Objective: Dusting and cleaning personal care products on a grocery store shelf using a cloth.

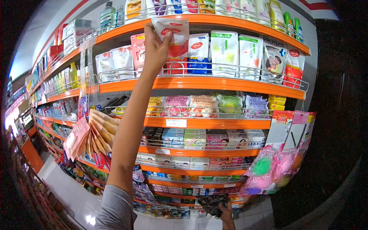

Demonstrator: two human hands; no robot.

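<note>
My left hand (157, 43) is raised to the upper shelf and grips a white and red Lifebuoy refill pouch (180, 44), thumb across its front. The pouch is tilted, its top edge overlapping the orange shelf edge above. Right beside it stands a white and blue Lifebuoy pouch (198, 51). Behind and below the held pouch, a red pouch (174, 66) shows through the wire rail. Low in the view, my right hand (226, 214) is closed on a crumpled black cloth or bag (212, 203); its exact kind is unclear.
White Shinzui pouches (224, 53) stand further right behind a wire guard rail (230, 69). Bagged bath puffs (263, 166) hang at the right end of the shelves. Fanned sachets (92, 135) hang beside my left forearm. Boxed soaps (195, 138) line lower shelves above a tiled floor (66, 189).
</note>
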